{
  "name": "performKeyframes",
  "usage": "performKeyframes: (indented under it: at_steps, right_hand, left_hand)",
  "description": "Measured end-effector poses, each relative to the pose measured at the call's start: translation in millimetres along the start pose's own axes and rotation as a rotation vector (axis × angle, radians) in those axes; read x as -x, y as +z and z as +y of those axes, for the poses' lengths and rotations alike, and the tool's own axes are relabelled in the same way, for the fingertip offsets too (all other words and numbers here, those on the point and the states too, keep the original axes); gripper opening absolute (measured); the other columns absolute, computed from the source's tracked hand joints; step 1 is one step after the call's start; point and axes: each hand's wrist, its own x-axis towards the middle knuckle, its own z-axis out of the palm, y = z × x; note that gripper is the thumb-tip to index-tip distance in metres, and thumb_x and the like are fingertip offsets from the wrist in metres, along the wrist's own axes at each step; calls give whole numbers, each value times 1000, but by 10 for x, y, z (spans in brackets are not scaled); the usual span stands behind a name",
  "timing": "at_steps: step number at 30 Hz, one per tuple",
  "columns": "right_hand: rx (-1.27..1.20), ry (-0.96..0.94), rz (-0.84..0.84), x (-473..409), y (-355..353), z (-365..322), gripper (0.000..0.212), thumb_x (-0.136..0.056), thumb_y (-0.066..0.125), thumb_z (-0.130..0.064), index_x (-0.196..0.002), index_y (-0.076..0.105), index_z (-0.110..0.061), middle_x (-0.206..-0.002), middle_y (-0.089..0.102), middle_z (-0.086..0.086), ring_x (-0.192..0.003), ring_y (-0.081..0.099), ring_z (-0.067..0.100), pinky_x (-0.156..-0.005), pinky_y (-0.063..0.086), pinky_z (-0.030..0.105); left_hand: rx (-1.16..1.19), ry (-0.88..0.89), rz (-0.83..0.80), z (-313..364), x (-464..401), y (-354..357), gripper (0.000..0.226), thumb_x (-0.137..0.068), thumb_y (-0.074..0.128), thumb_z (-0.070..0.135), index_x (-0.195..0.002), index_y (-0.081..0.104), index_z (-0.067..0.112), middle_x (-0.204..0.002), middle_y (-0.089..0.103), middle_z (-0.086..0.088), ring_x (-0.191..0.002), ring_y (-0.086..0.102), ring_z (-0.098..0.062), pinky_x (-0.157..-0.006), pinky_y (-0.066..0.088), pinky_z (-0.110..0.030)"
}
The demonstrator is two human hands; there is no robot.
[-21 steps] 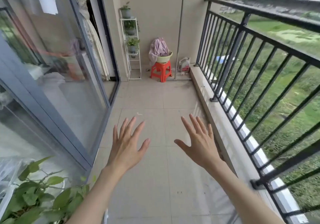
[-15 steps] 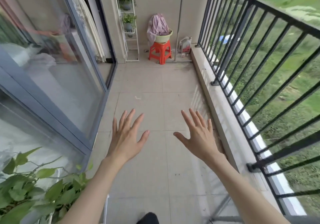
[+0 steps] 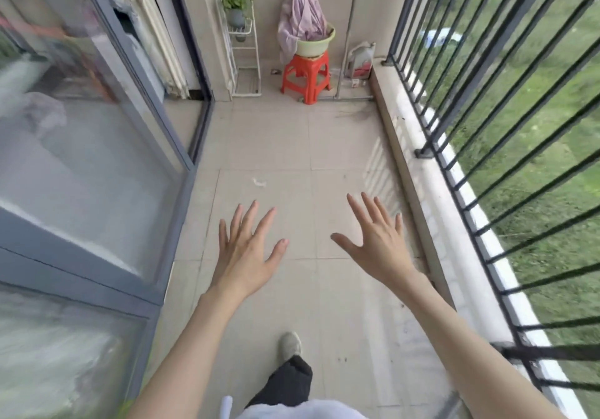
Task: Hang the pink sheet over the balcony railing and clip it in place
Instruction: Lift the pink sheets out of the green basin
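Nothing is hanging yet: left hand (image 3: 245, 254) and right hand (image 3: 379, 246) are reaching forward spread and empty, pink sheet (image 3: 302, 19) is sitting heaped in basin (image 3: 316, 44) on red stool (image 3: 306, 74), railing (image 3: 480, 71) is standing bare, no clips showing.

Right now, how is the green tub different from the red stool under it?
The green tub is pale green and round; the red stool is bright red with legs. The tub sits on top of the stool; the stool stands on the floor. The tub holds the heaped pink sheet; the stool holds only the tub. Both stand at the balcony's far end.
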Motion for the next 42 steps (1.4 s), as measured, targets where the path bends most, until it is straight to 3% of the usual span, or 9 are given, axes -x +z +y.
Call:
performKeyframes:
  at_steps: [4,15,26,42]
  right_hand:
    - [-12,6,0,-782,-82,-79,76,-87,41,-62,-148,6,-34,-158,3,-4,-145,-2,15,-116,1,52]
    - [-48,5,-13,-3143,-177,181,76,-86,42,-63,-147,7,-35,-158,4,-3,-145,0,17,-114,1,52]
    - [-36,-26,-31,-5725,-723,523,77,-86,43,-62,-148,6,-34,-158,1,-3,-145,-3,16,-114,0,52]
    - [-68,8,21,-9486,-939,324,77,-84,48,-60,-147,10,-35,-158,7,-2,-145,2,17,-114,3,53]
  left_hand:
    - [20,-5,30,-125,-864,-143,58,-92,41,48,-145,26,30,-157,12,-1,-145,-2,-20,-116,-3,-46]
    - [-14,-26,-85,-359,-3043,41,60,-93,36,51,-147,19,31,-158,4,3,-145,-10,-17,-116,-10,-44]
    - [5,-78,-8,-284,-5626,-62,59,-92,41,47,-146,24,31,-157,11,1,-145,-3,-20,-115,-5,-45]
    - [-34,-24,-99,-1148,-9463,-241,61,-93,36,51,-147,13,33,-158,-1,1,-144,-10,-19,-116,-7,-47]
